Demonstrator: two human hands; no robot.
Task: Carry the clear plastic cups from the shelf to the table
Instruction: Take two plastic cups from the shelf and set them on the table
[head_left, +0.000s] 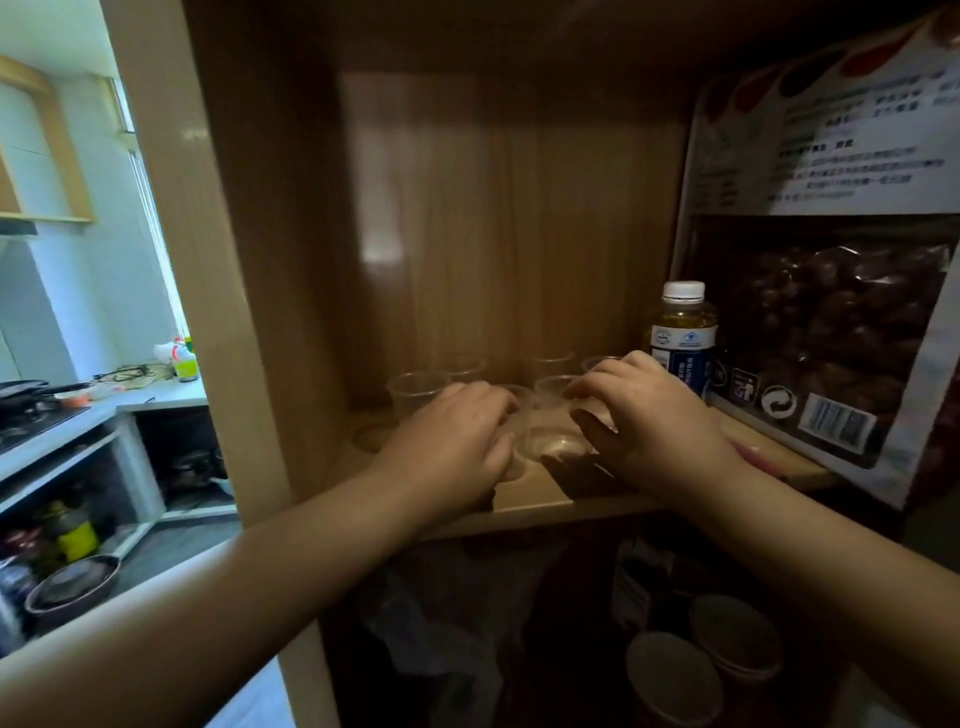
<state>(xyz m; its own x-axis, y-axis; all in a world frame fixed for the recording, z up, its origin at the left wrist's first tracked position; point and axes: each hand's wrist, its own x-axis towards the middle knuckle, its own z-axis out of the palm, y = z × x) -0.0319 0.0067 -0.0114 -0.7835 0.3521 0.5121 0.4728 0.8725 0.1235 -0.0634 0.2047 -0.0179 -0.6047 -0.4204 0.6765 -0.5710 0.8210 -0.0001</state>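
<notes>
Several clear plastic cups stand on a wooden shelf (524, 496) inside a dim cabinet. One cup (553, 434) sits between my two hands at the shelf's front. My right hand (649, 421) curls its fingers around that cup's right side. On the cup's left side my left hand (457, 436) rests palm down, fingers bent, hiding another cup beneath it. A further cup (413, 392) stands free to the left, and more cups (462, 364) line the back, partly hidden.
A bottle with yellow liquid and a white cap (683, 332) stands right of the cups. A large bag of dark nuts (836, 332) leans at the far right. Paper cups (717, 660) sit on the lower shelf. A kitchen counter (78, 415) lies left.
</notes>
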